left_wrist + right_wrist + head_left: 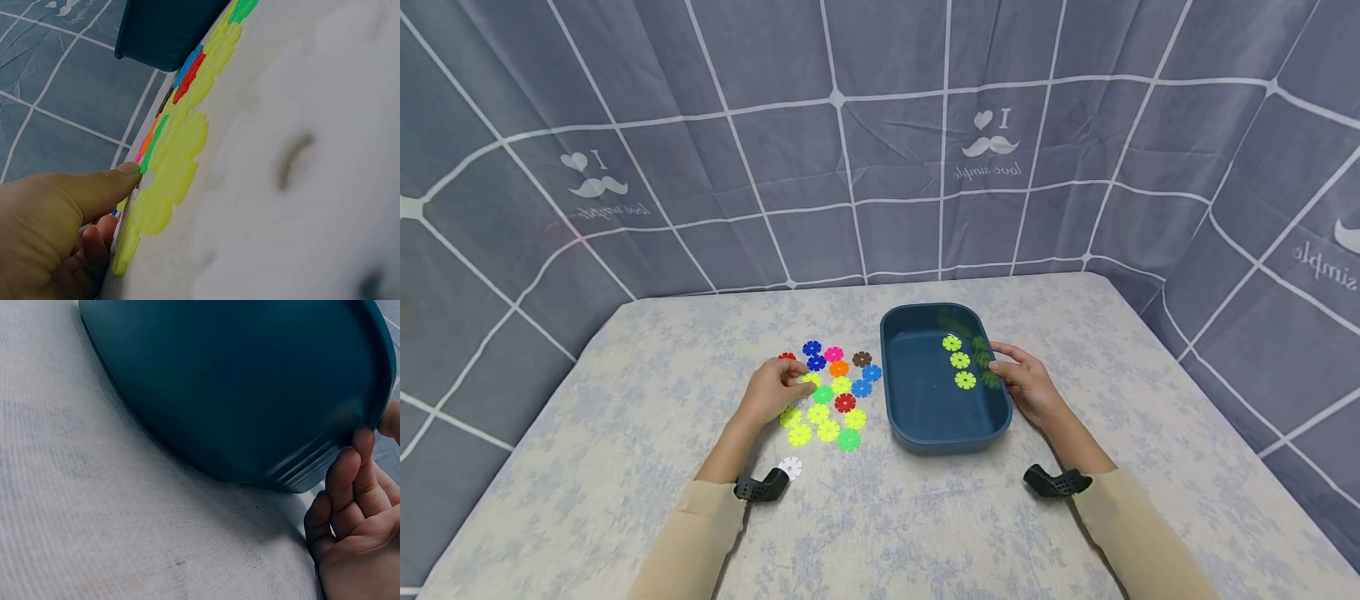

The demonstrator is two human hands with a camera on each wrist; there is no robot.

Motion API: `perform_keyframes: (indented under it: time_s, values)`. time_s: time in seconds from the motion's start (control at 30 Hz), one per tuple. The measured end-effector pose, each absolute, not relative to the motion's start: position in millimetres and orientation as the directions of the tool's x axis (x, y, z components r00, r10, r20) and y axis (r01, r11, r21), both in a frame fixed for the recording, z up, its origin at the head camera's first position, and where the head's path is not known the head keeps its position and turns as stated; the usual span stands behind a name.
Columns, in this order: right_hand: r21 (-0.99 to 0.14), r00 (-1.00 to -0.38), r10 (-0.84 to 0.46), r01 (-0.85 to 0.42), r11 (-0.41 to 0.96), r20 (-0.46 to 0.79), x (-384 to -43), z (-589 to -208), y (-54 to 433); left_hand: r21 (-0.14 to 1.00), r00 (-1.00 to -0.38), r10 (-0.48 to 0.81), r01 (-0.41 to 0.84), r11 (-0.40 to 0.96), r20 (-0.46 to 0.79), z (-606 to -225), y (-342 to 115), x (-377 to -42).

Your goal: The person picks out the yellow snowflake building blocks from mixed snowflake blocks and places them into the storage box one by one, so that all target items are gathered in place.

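Note:
My left hand (772,390) is over the left side of a group of flat notched plastic discs. Its thumb and forefinger pinch a yellow disc (812,379); in the left wrist view the thumb (112,187) is against the edge of the discs and the other fingers curl below. My right hand (1028,385) grips the right wall of a dark teal plastic bin (947,442), thumb over the rim and fingers against the outside, as the right wrist view shows on the bin's ribbed side (306,462). Inside the bin are three yellow discs (959,360), reflected in its wall.
Around the left hand lie yellow, green (848,439), red (845,403), blue (861,388), orange (838,368), pink (834,354) and brown (862,359) discs. A white disc (791,468) lies by the left wrist. A patterned cloth covers the table (910,525); grey curtains (895,167) hang behind.

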State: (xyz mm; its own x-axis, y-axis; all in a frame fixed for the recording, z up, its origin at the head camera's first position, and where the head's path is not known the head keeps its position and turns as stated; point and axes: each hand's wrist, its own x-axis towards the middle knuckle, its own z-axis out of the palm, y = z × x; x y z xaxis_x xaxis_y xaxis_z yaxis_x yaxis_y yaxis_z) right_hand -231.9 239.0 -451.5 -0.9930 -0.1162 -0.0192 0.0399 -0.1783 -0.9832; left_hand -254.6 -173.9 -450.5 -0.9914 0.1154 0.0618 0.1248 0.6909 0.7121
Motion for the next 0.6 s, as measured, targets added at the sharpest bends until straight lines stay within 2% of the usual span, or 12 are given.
perform_keyframes:
  time_s: [0.23,0.6]
  values:
    - [-0.984,-0.993,-0.114,0.039,-0.175,-0.019,-232.3,-451.2,239.3,0.698,-0.989,0.133,0.141,0.702,0.065,-450.7,-173.2,-254.2]
    - [-0.983,-0.994,-0.109,0.040,-0.179,-0.021,-233.6,-453.6,239.3,0.762,-0.990,0.132,0.126,0.635,0.054,-453.9,-176.0,-254.1]
